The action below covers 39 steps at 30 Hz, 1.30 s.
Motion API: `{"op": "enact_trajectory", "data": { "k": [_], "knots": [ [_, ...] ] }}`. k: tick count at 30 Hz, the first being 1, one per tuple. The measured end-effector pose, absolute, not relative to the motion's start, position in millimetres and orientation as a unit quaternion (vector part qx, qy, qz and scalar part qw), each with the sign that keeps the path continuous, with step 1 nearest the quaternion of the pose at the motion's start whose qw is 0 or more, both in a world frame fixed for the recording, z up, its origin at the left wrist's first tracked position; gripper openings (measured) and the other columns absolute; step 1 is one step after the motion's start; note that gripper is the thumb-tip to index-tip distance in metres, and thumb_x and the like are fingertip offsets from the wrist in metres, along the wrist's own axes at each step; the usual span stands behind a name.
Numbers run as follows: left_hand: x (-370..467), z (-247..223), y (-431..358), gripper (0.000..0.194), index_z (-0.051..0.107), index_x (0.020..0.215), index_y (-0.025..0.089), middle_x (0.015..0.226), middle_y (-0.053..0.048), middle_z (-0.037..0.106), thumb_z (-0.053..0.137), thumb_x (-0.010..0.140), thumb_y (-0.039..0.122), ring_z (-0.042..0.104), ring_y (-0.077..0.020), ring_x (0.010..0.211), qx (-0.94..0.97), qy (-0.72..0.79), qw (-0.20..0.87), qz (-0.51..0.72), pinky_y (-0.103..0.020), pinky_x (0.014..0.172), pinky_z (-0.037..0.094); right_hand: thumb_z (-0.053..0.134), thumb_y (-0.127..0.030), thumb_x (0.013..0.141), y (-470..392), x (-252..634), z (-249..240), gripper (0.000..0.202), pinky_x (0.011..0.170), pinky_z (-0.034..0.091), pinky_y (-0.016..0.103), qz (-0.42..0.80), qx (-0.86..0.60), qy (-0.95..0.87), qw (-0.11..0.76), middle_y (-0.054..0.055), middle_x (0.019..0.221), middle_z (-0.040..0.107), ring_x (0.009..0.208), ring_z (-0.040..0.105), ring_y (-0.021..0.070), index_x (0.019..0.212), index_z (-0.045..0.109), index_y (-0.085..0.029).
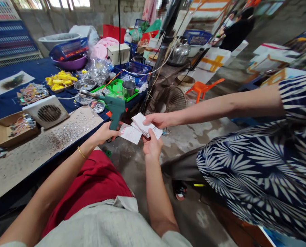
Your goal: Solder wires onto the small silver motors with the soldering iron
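Blue cloth covers the table, the largest thing beside us, and a person in leaf-patterned clothing stands on our right, one arm reaching to us. On the cloth lies a long brown board, probably there to keep scattered bits off the fabric. Next in size comes a boxed fan, set at the board's edge, perhaps to move air across the work surface. Farther along, a green tray carries a metal cup, likely to keep small stuff together.

Our left hand has its fingers closed round the handle of a green glue gun, whose nozzle points out over the table, a sensible direction if the tip is hot. Those fingers also seem to steady the edge of a printed card, though the grip there is partly hidden. Our right hand pinches folded white papers, and the co-worker's hand has its thumb on them too, so both support the bundle. Papers and card are in mid-air between us, beyond the table's edge.

Counting down: one table, one board, one green tray, one gun, three hands meeting, at least three shiny dishes, one card. How many sheets are folded together we cannot tell; the clear beads are too many to count.
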<state>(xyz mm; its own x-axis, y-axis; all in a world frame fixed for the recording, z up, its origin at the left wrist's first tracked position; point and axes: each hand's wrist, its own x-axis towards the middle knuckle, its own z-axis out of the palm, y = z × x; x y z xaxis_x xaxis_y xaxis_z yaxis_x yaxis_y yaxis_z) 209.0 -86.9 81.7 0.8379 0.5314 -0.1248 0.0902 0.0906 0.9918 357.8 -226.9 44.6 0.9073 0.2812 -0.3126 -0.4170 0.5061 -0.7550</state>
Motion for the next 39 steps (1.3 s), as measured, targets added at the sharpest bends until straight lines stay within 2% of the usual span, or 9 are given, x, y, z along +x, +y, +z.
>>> {"op": "enact_trajectory", "data": {
  "k": [6,12,14,18,20,24,27,34,39],
  "knots": [
    [200.2,89.4,-79.6,0.057,0.059,0.117,0.008,0.064,0.006,0.055,0.075,0.064,0.019,0.045,-0.0051,0.042,0.669,0.226,0.693,0.145,-0.020,0.041,0.032,0.083,-0.024,0.060,-230.1,363.2,45.7,0.040,0.061,0.062,0.031,0.185,-0.451,0.052,0.871,0.001,0.092,0.074,0.074,0.069,0.0159,0.095,0.066,-0.018],
    [196.8,86.4,-68.6,0.056,0.062,0.117,0.011,0.072,0.003,0.058,0.076,0.063,0.021,0.047,-0.0052,0.045,0.691,0.188,0.689,0.108,-0.019,0.043,0.036,0.084,-0.031,0.063,-231.3,367.9,46.1,0.044,0.065,0.062,0.030,0.170,-0.459,0.032,0.871,0.002,0.098,0.073,0.081,0.069,0.0154,0.100,0.065,-0.019],
    [195.2,87.4,-63.1,0.058,0.062,0.118,0.012,0.074,0.002,0.059,0.077,0.063,0.021,0.047,-0.0057,0.046,0.703,0.175,0.683,0.094,-0.019,0.043,0.037,0.083,-0.040,0.065,-231.4,365.8,46.7,0.046,0.067,0.062,0.030,0.164,-0.458,0.023,0.873,0.002,0.097,0.073,0.080,0.070,0.0150,0.101,0.064,-0.019],
    [191.4,91.2,-51.1,0.059,0.064,0.117,0.011,0.071,0.002,0.060,0.079,0.061,0.022,0.047,-0.0065,0.045,0.721,0.165,0.669,0.072,-0.019,0.042,0.036,0.073,-0.069,0.063,-234.6,349.1,43.6,0.059,0.068,0.061,0.031,0.195,-0.458,0.008,0.867,0.003,0.083,0.072,0.072,0.070,0.0150,0.090,0.063,-0.018],
    [189.1,92.3,-45.7,0.059,0.065,0.117,0.011,0.069,0.001,0.060,0.079,0.061,0.022,0.047,-0.0068,0.045,0.731,0.163,0.659,0.064,-0.019,0.042,0.036,0.072,-0.074,0.060,-237.0,334.7,40.0,0.063,0.063,0.059,0.029,0.240,-0.468,-0.019,0.850,0.004,0.083,0.073,0.072,0.069,0.0153,0.088,0.064,-0.018],
    [183.9,92.7,-39.5,0.058,0.065,0.117,0.010,0.067,0.001,0.061,0.078,0.062,0.022,0.048,-0.0077,0.044,0.742,0.150,0.651,0.056,-0.020,0.042,0.035,0.086,-0.055,0.056,-238.1,303.2,34.7,0.054,0.055,0.057,0.027,0.362,-0.516,-0.089,0.771,0.006,0.084,0.075,0.070,0.069,0.0175,0.090,0.069,-0.017],
    [179.1,92.1,-40.1,0.059,0.065,0.117,0.009,0.065,0.002,0.059,0.079,0.062,0.023,0.047,-0.0077,0.042,0.726,0.162,0.665,0.068,-0.020,0.040,0.034,0.088,-0.040,0.055,-234.8,286.5,35.3,0.044,0.055,0.057,0.029,0.368,-0.525,-0.094,0.762,0.005,0.078,0.075,0.064,0.068,0.0175,0.088,0.072,-0.016],
    [168.3,88.3,-46.9,0.059,0.060,0.120,0.007,0.051,0.006,0.052,0.078,0.067,0.025,0.044,-0.0069,0.039,0.679,0.191,0.702,0.101,-0.019,0.041,0.032,0.087,-0.033,0.059,-227.3,274.1,40.0,0.037,0.057,0.059,0.025,0.338,-0.497,-0.081,0.795,0.004,0.082,0.077,0.066,0.070,0.0147,0.089,0.073,-0.015],
    [169.6,81.8,-50.3,0.042,0.063,0.102,0.008,0.048,0.007,0.051,0.077,0.068,0.029,0.043,-0.0064,0.040,0.673,0.204,0.702,0.110,-0.019,0.041,0.031,0.088,-0.033,0.059,-223.4,268.8,39.6,0.037,0.062,0.061,0.028,0.339,-0.486,-0.077,0.802,0.004,0.084,0.077,0.069,0.071,0.0155,0.088,0.073,-0.017]
  ]
}}
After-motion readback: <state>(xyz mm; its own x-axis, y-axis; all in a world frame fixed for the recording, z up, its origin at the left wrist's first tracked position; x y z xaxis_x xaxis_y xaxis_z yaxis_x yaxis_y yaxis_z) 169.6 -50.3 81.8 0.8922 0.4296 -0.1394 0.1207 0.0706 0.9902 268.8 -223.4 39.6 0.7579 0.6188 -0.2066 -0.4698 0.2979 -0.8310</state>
